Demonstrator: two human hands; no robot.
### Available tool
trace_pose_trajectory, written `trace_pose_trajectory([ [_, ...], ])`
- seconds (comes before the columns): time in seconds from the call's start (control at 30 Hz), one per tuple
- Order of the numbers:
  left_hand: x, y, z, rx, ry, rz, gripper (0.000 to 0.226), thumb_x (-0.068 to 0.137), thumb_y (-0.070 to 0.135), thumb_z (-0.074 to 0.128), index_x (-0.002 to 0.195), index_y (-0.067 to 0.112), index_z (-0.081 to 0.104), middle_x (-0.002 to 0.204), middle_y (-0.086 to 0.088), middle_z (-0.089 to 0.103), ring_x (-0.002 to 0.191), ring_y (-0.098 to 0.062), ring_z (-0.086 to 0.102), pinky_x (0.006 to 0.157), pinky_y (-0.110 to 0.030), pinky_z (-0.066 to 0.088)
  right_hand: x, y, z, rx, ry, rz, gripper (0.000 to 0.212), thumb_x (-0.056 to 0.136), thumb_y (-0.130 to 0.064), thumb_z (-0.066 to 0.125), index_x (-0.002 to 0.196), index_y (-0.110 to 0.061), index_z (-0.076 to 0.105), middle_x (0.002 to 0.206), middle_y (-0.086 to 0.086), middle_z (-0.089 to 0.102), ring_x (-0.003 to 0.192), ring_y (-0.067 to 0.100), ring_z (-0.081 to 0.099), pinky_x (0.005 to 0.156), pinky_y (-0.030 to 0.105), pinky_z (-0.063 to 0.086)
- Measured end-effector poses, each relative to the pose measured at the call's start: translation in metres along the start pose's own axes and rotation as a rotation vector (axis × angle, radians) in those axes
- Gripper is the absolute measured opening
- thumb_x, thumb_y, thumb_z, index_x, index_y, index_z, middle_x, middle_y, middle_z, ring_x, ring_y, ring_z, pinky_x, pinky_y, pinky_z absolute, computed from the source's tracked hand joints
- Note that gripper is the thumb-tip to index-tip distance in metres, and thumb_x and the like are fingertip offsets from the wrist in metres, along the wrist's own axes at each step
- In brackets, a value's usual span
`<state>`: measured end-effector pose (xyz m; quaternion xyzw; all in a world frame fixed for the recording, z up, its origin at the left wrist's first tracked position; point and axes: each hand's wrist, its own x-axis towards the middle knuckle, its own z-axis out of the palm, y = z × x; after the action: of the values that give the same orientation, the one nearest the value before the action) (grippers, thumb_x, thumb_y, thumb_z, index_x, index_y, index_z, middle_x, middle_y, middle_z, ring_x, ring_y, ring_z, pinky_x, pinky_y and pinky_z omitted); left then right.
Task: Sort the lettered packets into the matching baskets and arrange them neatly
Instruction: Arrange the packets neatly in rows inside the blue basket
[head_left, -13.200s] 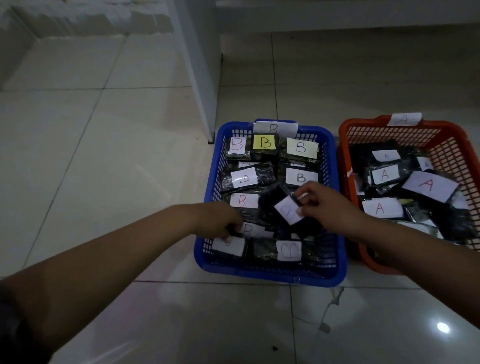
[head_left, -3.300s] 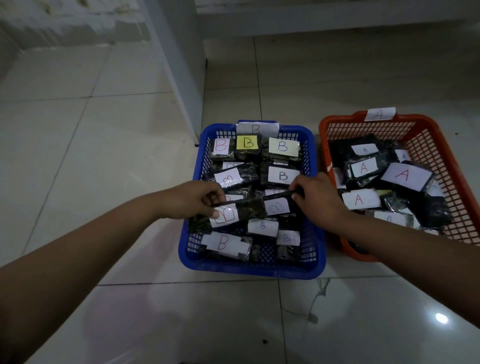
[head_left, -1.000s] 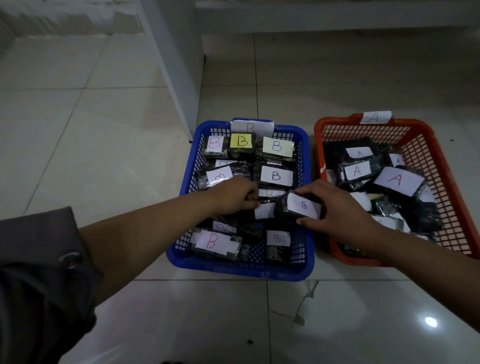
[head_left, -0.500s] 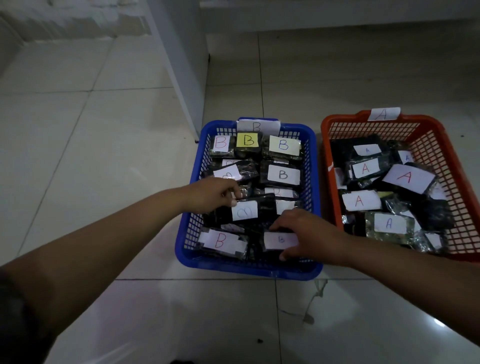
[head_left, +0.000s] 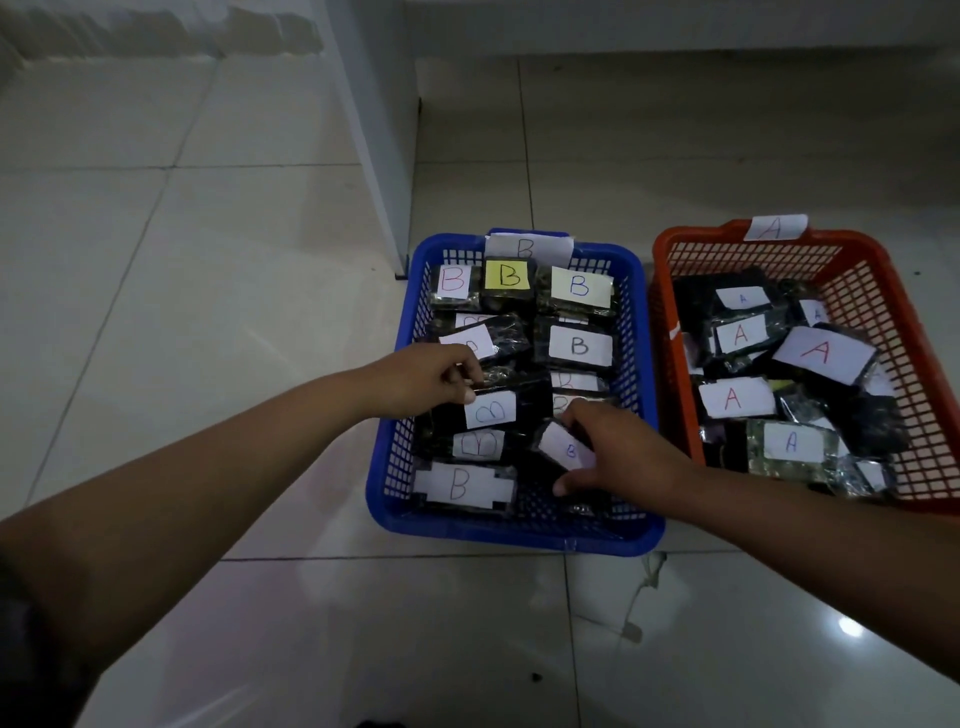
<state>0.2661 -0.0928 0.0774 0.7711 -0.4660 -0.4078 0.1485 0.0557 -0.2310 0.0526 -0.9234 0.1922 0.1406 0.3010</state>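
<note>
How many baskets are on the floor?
2. The blue basket sits in the middle with both hands reaching into it; the orange basket stands just to its right. None looks hidden.

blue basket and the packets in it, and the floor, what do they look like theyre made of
Blue basket: looks like moulded plastic, judging by its uniform colour and lattice walls.
Packets, such as the one under the right hand: dark contents in what seems a clear crinkly film that glints, with paper labels bearing handwritten letters.
Floor: glazed tile, likely ceramic, glossy with grout lines and a lamp reflection.
</note>
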Motion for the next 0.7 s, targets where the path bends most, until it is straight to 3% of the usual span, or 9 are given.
trace_pose_trajectory([
  [0.07, -0.001, -0.001, 0.003, 0.026, -0.007, 0.008, 0.023, 0.091, 0.025, 0.059, 0.113, 0.021, 0.058, 0.099, 0.003, 0.06, 0.089, -0.009, 0.055, 0.072, -0.014, 0.041, -0.002, -0.002, 0.003, -0.046, -0.029, -0.035, 0.055, 0.064, -0.038, 0.082, 0.105, -0.021, 0.049, 0.101, -0.005, 0.052, 0.094, 0.013, 0.049, 0.071, 0.024, 0.039],
  [0.2, -0.003, -0.006, 0.007, 0.046, -0.001, 0.011, 0.019, 0.09, 0.026, 0.06, 0.109, 0.023, 0.058, 0.094, 0.006, 0.058, 0.087, -0.009, 0.055, 0.071, -0.016, 0.041, 0.0, 0.003, -0.005, -0.13, -0.041, -0.084, 0.061, 0.069, -0.026, 0.08, 0.123, -0.025, 0.053, 0.119, -0.003, 0.052, 0.115, 0.016, 0.04, 0.095, 0.027, 0.036],
  [0.37, -0.008, -0.009, 0.007, 0.013, 0.038, 0.011, 0.02, 0.09, 0.026, 0.06, 0.109, 0.021, 0.059, 0.093, 0.006, 0.061, 0.086, -0.008, 0.057, 0.071, -0.015, 0.041, -0.011, 0.001, -0.008, -0.019, -0.032, -0.057, 0.059, 0.066, -0.027, 0.082, 0.116, -0.03, 0.051, 0.109, -0.007, 0.048, 0.102, 0.009, 0.046, 0.086, 0.024, 0.043],
  [0.53, -0.008, -0.004, 0.004, -0.024, 0.067, 0.002, 0.022, 0.09, 0.025, 0.06, 0.112, 0.02, 0.06, 0.098, 0.003, 0.063, 0.089, -0.009, 0.058, 0.076, -0.015, 0.042, -0.014, -0.006, -0.002, -0.11, -0.109, -0.254, 0.037, 0.081, -0.009, 0.064, 0.116, -0.021, 0.059, 0.106, -0.003, 0.048, 0.1, 0.013, 0.046, 0.086, 0.03, 0.047],
  [0.7, -0.006, 0.005, 0.005, -0.044, 0.032, 0.015, 0.024, 0.088, 0.026, 0.064, 0.111, 0.021, 0.062, 0.095, 0.006, 0.063, 0.089, -0.004, 0.058, 0.078, -0.016, 0.043, -0.009, 0.004, 0.008, -0.137, -0.061, -0.383, 0.035, 0.074, 0.003, 0.064, 0.104, -0.016, 0.065, 0.09, -0.007, 0.059, 0.092, 0.01, 0.045, 0.074, 0.026, 0.046],
])
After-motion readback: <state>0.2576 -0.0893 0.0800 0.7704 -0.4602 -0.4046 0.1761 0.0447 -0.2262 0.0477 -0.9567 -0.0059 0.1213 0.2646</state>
